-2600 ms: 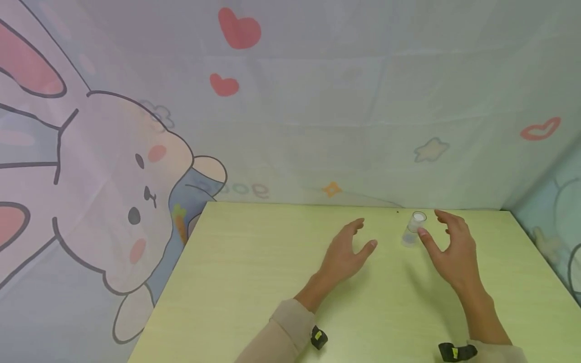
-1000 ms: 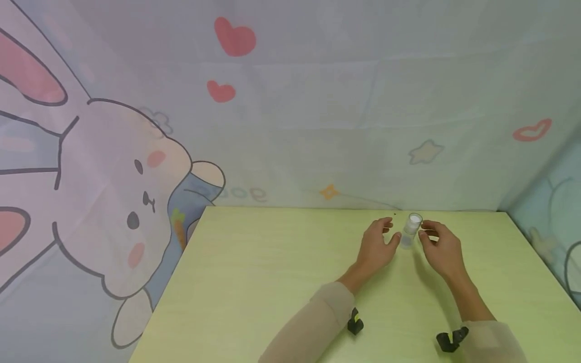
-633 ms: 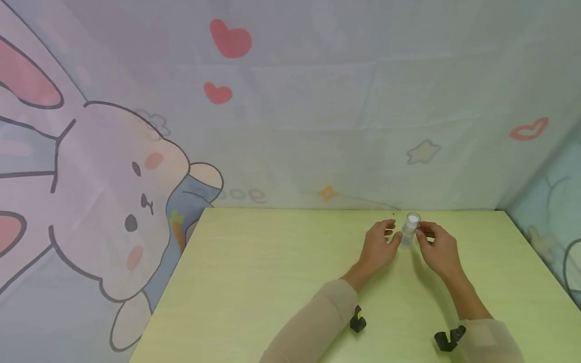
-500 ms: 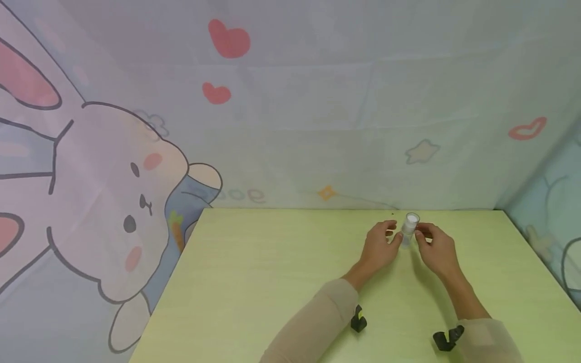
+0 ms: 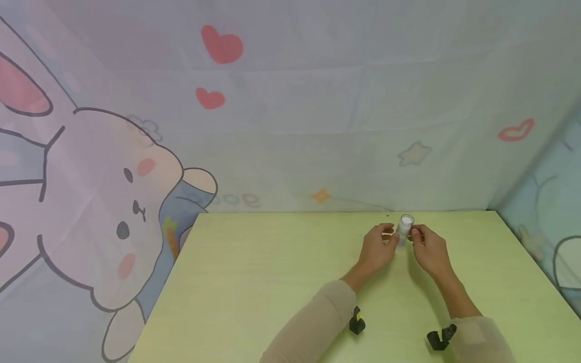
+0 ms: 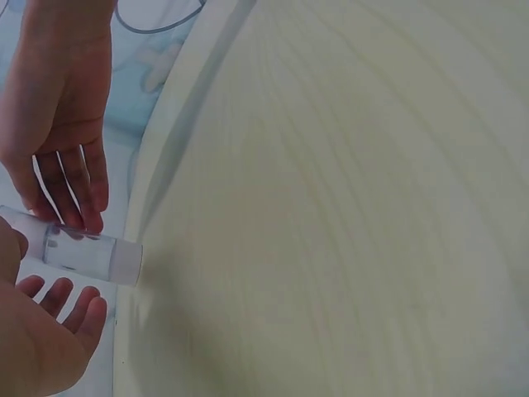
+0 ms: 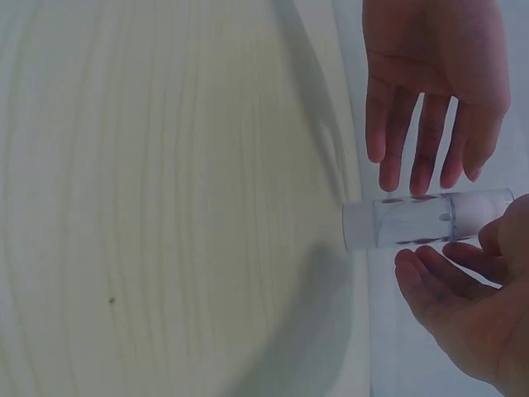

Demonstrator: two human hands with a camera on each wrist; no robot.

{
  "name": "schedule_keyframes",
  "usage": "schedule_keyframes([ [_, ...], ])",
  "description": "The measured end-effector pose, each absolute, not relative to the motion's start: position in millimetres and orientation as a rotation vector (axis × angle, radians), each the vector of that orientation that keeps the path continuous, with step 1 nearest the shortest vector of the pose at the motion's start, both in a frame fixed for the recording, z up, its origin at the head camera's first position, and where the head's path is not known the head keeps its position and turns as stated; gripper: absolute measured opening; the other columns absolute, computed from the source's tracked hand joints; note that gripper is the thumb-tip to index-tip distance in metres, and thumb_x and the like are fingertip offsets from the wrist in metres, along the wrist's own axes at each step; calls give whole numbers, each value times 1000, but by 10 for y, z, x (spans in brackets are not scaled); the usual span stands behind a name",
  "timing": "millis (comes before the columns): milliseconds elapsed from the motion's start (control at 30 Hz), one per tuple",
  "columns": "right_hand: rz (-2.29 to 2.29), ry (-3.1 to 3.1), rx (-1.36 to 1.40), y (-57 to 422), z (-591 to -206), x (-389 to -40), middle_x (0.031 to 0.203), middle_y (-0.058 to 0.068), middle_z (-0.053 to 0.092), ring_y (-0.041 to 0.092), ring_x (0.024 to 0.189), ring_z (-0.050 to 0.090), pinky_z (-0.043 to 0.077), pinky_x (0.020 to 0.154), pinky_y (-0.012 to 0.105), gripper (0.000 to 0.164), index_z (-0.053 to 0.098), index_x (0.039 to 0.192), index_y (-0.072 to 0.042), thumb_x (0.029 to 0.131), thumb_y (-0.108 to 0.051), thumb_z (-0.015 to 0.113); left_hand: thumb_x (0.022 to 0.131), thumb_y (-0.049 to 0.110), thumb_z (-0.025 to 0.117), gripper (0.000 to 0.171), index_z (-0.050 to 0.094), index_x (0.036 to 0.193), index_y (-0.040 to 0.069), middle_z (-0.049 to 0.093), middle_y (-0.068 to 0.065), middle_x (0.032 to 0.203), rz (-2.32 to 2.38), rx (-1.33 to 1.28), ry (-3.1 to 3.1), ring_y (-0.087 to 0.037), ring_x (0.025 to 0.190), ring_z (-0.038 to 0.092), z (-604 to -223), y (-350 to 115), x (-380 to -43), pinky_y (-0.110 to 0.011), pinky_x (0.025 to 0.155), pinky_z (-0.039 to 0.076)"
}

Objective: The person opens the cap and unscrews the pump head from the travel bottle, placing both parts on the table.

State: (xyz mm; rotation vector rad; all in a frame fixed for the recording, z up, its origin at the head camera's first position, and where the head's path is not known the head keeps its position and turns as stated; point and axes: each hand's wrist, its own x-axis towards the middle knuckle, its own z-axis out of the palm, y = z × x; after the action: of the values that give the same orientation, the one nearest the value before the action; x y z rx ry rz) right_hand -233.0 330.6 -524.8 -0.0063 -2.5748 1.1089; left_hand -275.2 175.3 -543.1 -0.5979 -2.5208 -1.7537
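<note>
"Head view, going from the left: what comes first?"

"A rabbit (image 5: 91, 196) printed on the backdrop (image 5: 290, 101), then the pale table (image 5: 272, 282), then the left hand (image 5: 375, 249)."

"Is that hand gripping anything?"

"Not that I can see. Its fingers are loosely bowed and the thumb sits at the left side of a small bottle (image 5: 403, 232). Whether they touch, I can't tell."

"Where exactly is the bottle?"

"Toward the far right of the table, between the hands. It appears to stand upright, long axis vertical, and I'd say any move turns on that."

"And farther right?"

"The right hand (image 5: 430, 254), thumb and fingertips by the bottle's upper right side, relaxed rather than wrapped round it. Touching or just beside, I can't be sure."

"Which hand is nearer?"

"Neither, clearly; the bottle is close to both."
</note>
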Motion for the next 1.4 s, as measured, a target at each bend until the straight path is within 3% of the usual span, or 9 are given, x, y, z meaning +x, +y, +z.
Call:
schedule_keyframes([
  [267,1124,-2564,-39,3300,-5254,-2348,111,29,72,47,103,71,58,87,59,40,61,128,12,116,-19,39,108,24,65,31,68,137,12,70,3,126,-1974,-513,-2423,-6,113,69,-5386,1791,-2732,-18,89,56],
  [800,1154,-2561,-61,3263,-5274,-2334,113,30,72,47,105,71,57,89,60,42,60,132,12,115,-21,40,107,25,66,25,71,130,16,63,11,120,-2050,-441,-2407,-4,111,66,-5450,1824,-2716,-18,93,55],
  [1400,1200,-2601,-92,3235,-5294,-2285,129,34,66,51,120,63,52,98,64,51,53,142,14,116,-27,39,108,29,63,31,68,136,16,63,5,129,-2088,-371,-2449,-13,120,67,-5469,1873,-2664,-21,97,55],
])
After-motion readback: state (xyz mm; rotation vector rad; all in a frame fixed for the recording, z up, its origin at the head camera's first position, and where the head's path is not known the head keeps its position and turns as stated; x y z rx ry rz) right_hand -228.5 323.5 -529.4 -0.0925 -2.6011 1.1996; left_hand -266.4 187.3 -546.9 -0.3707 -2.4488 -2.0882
